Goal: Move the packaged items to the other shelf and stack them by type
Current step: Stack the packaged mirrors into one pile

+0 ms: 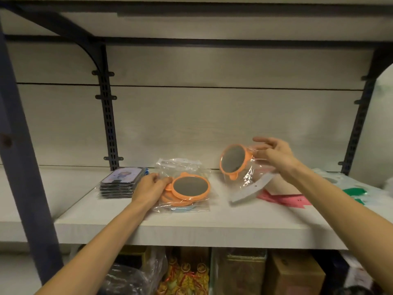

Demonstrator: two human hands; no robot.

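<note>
A stack of orange round mirrors in clear bags (187,191) lies on the white shelf (191,228), a pale blue one at the bottom. My left hand (148,188) holds the stack's left edge, fingers curled at the orange rim. My right hand (274,153) pinches the clear bag of another orange mirror (232,160), lifted and tilted above the shelf, right of the stack. To the left sits a stack of dark flat packets (121,186) with a cartoon figure on top.
A white card piece (253,189), pink packets (285,199) and green packets (354,191) lie on the shelf's right part. Dark metal uprights (108,116) stand at the back and the left. Boxes and bagged goods (238,271) fill the shelf below.
</note>
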